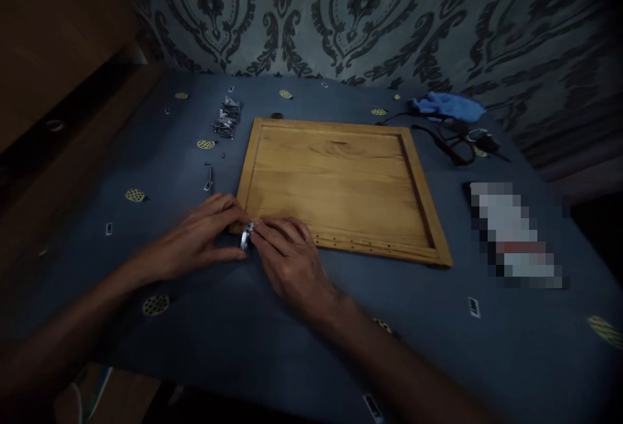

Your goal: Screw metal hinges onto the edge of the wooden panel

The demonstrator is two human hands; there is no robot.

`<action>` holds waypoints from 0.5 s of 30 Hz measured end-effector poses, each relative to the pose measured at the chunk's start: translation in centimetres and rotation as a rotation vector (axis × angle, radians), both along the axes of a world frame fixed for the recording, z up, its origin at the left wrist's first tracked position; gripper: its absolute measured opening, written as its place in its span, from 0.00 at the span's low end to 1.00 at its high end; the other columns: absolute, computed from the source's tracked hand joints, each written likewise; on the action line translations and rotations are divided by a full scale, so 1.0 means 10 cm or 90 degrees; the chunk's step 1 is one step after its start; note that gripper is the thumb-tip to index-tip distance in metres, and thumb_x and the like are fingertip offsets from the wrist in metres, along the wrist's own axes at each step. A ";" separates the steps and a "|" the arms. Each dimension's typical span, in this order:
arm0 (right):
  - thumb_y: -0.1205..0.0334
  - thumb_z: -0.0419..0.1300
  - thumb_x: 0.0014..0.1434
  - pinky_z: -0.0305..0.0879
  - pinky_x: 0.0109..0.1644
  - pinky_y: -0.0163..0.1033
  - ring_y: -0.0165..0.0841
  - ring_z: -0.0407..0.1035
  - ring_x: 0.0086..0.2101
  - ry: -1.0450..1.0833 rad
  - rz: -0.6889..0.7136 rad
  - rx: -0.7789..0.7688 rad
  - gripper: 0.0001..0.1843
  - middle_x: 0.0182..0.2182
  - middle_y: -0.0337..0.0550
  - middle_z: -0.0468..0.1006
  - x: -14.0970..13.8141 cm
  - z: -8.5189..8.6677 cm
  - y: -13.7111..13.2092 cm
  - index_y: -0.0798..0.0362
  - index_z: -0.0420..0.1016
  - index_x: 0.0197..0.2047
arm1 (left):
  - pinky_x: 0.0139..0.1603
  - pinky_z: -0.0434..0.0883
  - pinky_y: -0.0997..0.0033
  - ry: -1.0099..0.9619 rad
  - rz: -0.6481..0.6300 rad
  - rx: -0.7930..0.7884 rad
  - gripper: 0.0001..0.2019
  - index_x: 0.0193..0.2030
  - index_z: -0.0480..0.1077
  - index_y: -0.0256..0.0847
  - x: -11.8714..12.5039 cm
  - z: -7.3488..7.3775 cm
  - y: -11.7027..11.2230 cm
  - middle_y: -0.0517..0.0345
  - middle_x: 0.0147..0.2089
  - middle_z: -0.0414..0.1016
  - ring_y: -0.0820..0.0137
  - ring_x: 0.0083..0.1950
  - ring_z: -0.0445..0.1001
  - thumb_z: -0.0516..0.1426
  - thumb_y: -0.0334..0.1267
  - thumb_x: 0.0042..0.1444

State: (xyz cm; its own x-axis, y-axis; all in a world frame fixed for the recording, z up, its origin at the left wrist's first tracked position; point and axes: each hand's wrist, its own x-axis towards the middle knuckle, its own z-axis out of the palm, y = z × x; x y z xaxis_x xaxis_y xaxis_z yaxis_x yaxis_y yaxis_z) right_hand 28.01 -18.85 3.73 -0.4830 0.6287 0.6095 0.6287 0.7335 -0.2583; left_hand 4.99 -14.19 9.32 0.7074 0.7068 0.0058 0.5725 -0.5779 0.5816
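Note:
A wooden frame-edged board lies flat, with a row of small dark holes along its near edge. At its near left corner is a small shiny metal fitting, clip-like in shape. My left hand reaches in from the left, thumb and fingers closed around the fitting. From the right, my right hand has its fingertips pressed on the same fitting, with its other fingers over the board's near edge. My fingers partly hide the fitting and that corner, so I cannot tell whether it is fastened there.
Several similar metal fittings lie beyond my left hand. Closer are a thin metal rod and a tiny screw. Glasses, a blue cloth and a blurred-out flat object lie right. A patterned wall rises behind.

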 end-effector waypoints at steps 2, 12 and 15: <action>0.71 0.55 0.74 0.68 0.60 0.49 0.41 0.75 0.54 -0.009 0.000 -0.003 0.14 0.51 0.48 0.87 0.00 0.00 0.00 0.56 0.82 0.54 | 0.53 0.71 0.63 -0.001 0.000 -0.001 0.19 0.57 0.73 0.45 0.00 0.00 0.00 0.54 0.52 0.73 0.62 0.53 0.71 0.59 0.56 0.70; 0.71 0.60 0.72 0.64 0.61 0.50 0.42 0.73 0.53 -0.006 0.005 0.000 0.11 0.51 0.49 0.86 -0.01 0.00 0.01 0.59 0.82 0.53 | 0.54 0.71 0.62 -0.003 -0.003 -0.006 0.20 0.56 0.73 0.44 0.01 0.00 0.01 0.54 0.52 0.73 0.62 0.54 0.71 0.58 0.57 0.70; 0.71 0.60 0.72 0.65 0.62 0.49 0.41 0.73 0.54 -0.021 0.006 -0.010 0.12 0.52 0.48 0.86 0.00 0.00 0.00 0.56 0.82 0.54 | 0.53 0.71 0.62 -0.017 -0.003 -0.002 0.21 0.55 0.73 0.44 0.01 0.00 0.01 0.53 0.52 0.74 0.62 0.54 0.72 0.58 0.58 0.70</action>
State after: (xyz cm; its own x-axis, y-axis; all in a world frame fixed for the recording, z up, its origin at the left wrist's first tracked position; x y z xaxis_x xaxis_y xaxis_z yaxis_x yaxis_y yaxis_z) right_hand 28.03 -18.84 3.75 -0.5088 0.6338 0.5826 0.6305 0.7351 -0.2492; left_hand 5.10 -14.06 9.27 0.7108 0.7031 0.0226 0.5541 -0.5794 0.5978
